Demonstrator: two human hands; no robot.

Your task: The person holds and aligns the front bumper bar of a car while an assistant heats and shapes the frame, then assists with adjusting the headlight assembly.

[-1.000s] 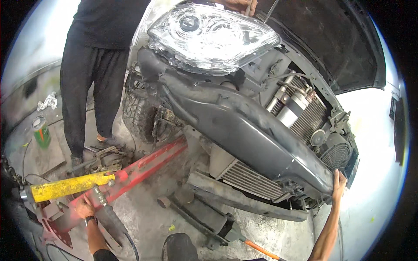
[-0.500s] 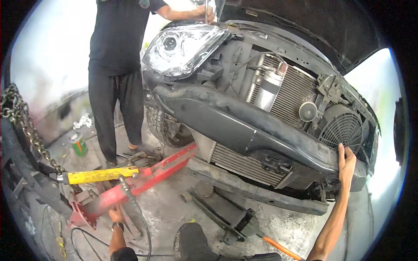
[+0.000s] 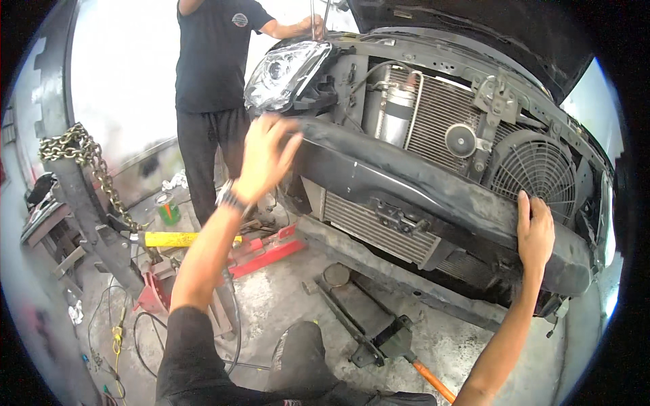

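A long black bumper beam [image 3: 420, 186] runs across the front of a car. Over its left end is my left hand [image 3: 267, 155], fingers spread and slightly blurred; whether it touches the beam I cannot tell. My right hand [image 3: 536, 233] grips the beam's top edge near the right end, fingers bent over it. Behind the beam are a silver canister [image 3: 395, 116], a round horn [image 3: 460, 140] and a caged fan [image 3: 535, 172]. A headlight [image 3: 288, 76] sits above the beam's left end.
Below my left arm lie a red steel arm [image 3: 271, 257] and a yellow hydraulic ram [image 3: 169, 239]. A chain [image 3: 101, 169] hangs from a dark post. On the floor is a jack [image 3: 369, 335] with an orange handle. A co-worker [image 3: 213, 81] stands beyond the headlight, holding a rod.
My left hand has come up from beside the red steel arm to the beam's left end. My right hand stays on the beam. The whole view has shifted.
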